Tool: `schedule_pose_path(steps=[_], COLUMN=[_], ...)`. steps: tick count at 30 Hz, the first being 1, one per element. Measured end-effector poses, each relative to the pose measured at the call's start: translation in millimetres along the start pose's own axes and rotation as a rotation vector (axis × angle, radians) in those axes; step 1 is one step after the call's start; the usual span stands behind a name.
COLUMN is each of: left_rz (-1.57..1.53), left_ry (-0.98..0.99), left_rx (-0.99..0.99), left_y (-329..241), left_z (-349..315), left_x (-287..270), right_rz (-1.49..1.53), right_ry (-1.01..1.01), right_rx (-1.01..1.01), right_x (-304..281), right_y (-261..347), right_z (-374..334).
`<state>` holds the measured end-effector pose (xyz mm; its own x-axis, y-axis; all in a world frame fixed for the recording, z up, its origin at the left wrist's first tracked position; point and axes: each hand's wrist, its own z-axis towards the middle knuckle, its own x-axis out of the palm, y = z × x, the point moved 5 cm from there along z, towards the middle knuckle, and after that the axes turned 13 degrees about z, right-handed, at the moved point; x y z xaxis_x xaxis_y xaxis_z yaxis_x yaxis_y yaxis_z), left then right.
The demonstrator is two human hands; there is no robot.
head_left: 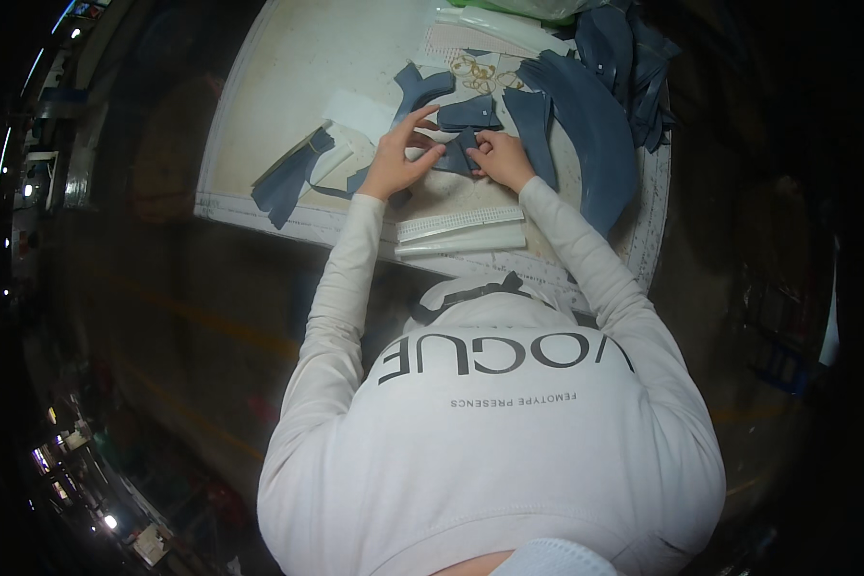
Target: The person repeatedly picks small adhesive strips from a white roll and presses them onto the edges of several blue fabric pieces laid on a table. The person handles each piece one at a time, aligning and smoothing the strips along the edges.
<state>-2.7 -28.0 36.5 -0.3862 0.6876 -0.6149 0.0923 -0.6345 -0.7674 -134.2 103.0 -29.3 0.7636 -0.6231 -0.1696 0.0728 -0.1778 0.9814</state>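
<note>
A small blue-grey fabric piece lies between my two hands near the front of the table. The fingers of my right hand are pinched on its right edge. My left hand is at its left side, with thumb and fingers apart; whether the thumb tip touches the fabric I cannot tell. Just beyond lies a stack of cut fabric pieces with a small white tag. A curved fabric piece sits above my left hand. Another fabric stack is beside my right hand.
A large curved fabric stack runs along the right side of the white table. Tied fabric strips lie at the left edge. Yellowish bands are behind my hands, and folded printed paper lies at the front.
</note>
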Motion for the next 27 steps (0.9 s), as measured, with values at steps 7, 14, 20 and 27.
schedule_pose_path(steps=[7, 14, 20, 27], left_rz=[0.333, 0.630, 0.913, 1.017], left_ry=[-0.512, -0.519, -0.206, -0.207], left_rx=[-0.187, -0.453, -0.581, -0.582], left_y=[70, 123, 144, 151], left_z=[-28, -64, -73, -69], left_x=[-109, -145, -143, -164], right_rz=[-0.021, -0.328, 0.081, -0.123], right_ry=[0.097, 0.042, 0.063, -0.073], right_rx=[0.166, -0.030, -0.165, -0.001], right_x=[-11, 0, -21, -42], right_y=[10, 11, 32, 3], right_z=[13, 5, 32, 56])
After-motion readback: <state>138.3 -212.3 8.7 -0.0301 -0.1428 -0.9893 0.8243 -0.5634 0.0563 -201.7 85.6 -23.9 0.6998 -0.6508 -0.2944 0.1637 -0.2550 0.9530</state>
